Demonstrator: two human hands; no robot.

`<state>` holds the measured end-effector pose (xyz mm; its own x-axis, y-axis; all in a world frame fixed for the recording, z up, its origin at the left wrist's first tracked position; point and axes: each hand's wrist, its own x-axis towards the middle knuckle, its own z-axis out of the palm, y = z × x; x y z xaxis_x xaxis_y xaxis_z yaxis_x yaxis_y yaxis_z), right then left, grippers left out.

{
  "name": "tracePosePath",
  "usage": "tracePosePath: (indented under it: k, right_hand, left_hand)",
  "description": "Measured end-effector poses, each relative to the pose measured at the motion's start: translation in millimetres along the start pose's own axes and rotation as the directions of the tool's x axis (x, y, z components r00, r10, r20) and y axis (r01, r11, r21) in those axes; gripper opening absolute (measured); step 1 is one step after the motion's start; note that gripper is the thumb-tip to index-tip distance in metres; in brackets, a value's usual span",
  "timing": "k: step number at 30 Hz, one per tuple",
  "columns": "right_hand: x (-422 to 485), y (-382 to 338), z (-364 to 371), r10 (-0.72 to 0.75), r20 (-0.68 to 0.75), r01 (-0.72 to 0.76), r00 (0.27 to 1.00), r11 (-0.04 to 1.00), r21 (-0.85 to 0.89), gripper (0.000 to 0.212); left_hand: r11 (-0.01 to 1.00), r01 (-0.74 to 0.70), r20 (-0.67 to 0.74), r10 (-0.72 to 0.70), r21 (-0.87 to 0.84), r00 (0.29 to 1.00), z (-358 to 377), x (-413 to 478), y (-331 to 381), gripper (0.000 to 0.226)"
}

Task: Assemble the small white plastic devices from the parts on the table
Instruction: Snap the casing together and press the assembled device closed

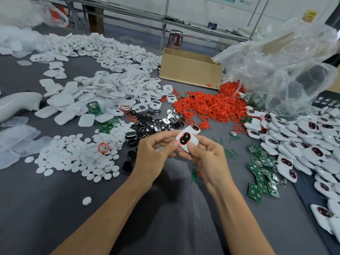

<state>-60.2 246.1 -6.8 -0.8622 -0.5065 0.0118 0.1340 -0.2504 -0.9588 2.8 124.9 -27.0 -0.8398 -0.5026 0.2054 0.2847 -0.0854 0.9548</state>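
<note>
Holding a white device (186, 140) above the grey table (46, 208) at picture centre, the left hand (153, 157) pinches its left edge while the right hand (206, 157) clamps thumb and fingers on its lower right side. A second white piece (193, 129) at one o'clock behind it is partly covered, and who holds it is unclear. Palms hide the underside. Finished devices (303, 148) at three o'clock run off the right edge. Green circuit boards (261, 173) lie at four o'clock. Open cloth lies at seven o'clock, beyond the white discs (73, 157). Red rings (207, 105) spill at one o'clock beside a cardboard box (191, 70). White shells (110, 70) fill eleven o'clock. Wall signs at top right are too blurred to read.
</note>
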Motion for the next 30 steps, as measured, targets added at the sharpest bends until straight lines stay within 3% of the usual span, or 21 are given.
tracePosePath:
  k: [3,6,12,14,17,19,21,22,23,25,27,29,30]
  right_hand:
    - [0,-3,-3,0.096,0.025,-0.095,0.995,0.995,-0.032,0.023]
    - [2,-10,-18,0.163,-0.088,-0.169,0.983,0.984,-0.063,0.018]
    - [-1,-44,-87,0.195,-0.415,-0.084,0.889,0.959,0.271,0.015]
    - [0,-62,-113,0.175,-0.481,0.026,0.859,0.924,0.382,0.016]
    - [7,-88,-145,0.018,-0.503,0.321,0.864,0.751,0.577,0.020]
    - [17,-90,-148,-0.012,-0.505,0.283,0.863,0.839,0.464,0.031]
    - [31,-75,-133,-0.061,-0.477,0.087,0.877,0.996,0.034,0.031]
    - [36,-63,-119,-0.111,-0.430,0.002,0.896,0.969,-0.245,0.030]
    - [41,-51,-103,-0.182,-0.360,-0.025,0.915,0.864,-0.502,0.029]
    - [53,-31,-73,-0.297,-0.120,0.060,0.947,0.533,-0.844,0.031]
    - [71,-15,-51,-0.231,0.158,0.205,0.960,0.198,-0.959,0.048]
    - [86,-8,-38,-0.043,0.243,0.241,0.969,-0.056,-0.969,0.065]
    - [92,-5,-35,0.001,0.235,0.233,0.972,-0.127,-0.964,0.066]
  left_hand:
    - [1.000,0.018,-0.060,-0.017,0.019,0.998,-2,2,-3,0.028]
    - [0.999,0.044,-0.144,-0.045,-0.010,0.989,-3,5,-7,0.024]
    - [0.997,0.073,-0.172,-0.077,-0.032,0.982,-6,7,-9,0.019]
    - [0.995,0.082,-0.189,-0.090,-0.050,0.978,-5,8,-9,0.017]
    - [0.994,0.089,-0.196,-0.101,-0.068,0.975,-6,9,-10,0.015]
    - [0.993,0.094,-0.199,-0.106,-0.071,0.974,-6,9,-10,0.014]
    - [0.993,0.097,-0.204,-0.110,-0.070,0.973,-6,10,-10,0.014]
    - [0.993,0.099,-0.205,-0.111,-0.066,0.973,-6,10,-11,0.014]
    - [0.993,0.100,-0.204,-0.111,-0.061,0.973,-5,10,-11,0.013]
    - [0.993,0.101,-0.200,-0.110,-0.054,0.973,-5,10,-11,0.013]
    - [0.993,0.102,-0.199,-0.112,-0.056,0.974,-6,10,-11,0.015]
    - [0.992,0.105,-0.200,-0.117,-0.070,0.973,-6,10,-11,0.016]
    - [0.991,0.105,-0.200,-0.119,-0.077,0.973,-6,10,-10,0.016]
